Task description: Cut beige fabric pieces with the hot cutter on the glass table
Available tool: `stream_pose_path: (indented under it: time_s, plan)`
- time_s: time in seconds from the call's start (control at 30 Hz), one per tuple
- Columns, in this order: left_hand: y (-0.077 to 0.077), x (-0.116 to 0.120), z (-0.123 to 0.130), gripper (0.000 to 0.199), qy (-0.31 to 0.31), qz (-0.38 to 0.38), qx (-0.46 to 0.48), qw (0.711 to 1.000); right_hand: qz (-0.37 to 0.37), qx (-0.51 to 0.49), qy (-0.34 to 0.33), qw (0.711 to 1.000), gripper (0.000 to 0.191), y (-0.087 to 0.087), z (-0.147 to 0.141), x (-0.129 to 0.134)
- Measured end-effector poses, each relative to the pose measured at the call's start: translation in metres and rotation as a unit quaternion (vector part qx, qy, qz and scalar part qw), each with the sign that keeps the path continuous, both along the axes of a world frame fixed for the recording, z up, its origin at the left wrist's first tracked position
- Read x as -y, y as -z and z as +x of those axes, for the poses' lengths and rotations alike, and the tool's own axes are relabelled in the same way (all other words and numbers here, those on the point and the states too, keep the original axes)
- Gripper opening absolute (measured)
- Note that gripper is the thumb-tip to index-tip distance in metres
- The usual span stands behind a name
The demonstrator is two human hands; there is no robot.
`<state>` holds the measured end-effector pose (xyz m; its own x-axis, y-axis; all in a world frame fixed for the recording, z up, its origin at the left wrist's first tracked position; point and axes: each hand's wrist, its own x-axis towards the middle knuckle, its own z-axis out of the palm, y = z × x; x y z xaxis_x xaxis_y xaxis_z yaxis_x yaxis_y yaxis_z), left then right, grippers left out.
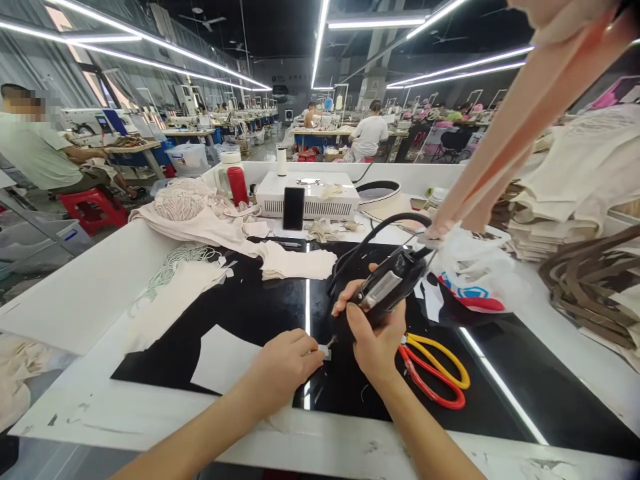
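Note:
My right hand point(376, 337) is wrapped round a black corded hand tool point(387, 283) with a silvery plate on its side. The tool tilts down to the left; its lower end is dark and hard to make out. Just left of that end, my left hand point(285, 367) is closed, pinching a small pale piece point(327, 352) against the glossy black board point(270, 307). A white sheet piece point(225, 357) lies beside my left wrist. Scissors with one red and one yellow handle point(440, 370) rest right of my right wrist.
Cream fabric pieces point(299, 261) lie stacked on the board. Behind stand a white vented box point(330, 200), a phone point(293, 208) and a red bottle point(237, 187). Pink fabric point(520, 113) hangs at upper right, above a plastic bag point(480, 267). Brown strips point(590, 273) lie far right.

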<state>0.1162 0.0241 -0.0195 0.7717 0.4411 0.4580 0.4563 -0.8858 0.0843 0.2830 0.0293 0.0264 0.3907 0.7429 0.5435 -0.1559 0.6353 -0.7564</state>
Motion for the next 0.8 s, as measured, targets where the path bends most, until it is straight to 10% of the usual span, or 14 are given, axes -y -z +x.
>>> stream_pose_path:
  time_s: [0.4,0.8]
  plan:
    - [0.003,0.002,0.019,0.032,-0.035,0.119,-0.068,0.990,0.009,0.037,-0.010,0.999,0.031,-0.004,0.002,0.001]
    - [0.007,-0.005,0.004,0.025,-0.069,-0.070,0.060,0.993,0.011,0.024,-0.031,0.999,0.030,0.001,0.002,0.000]
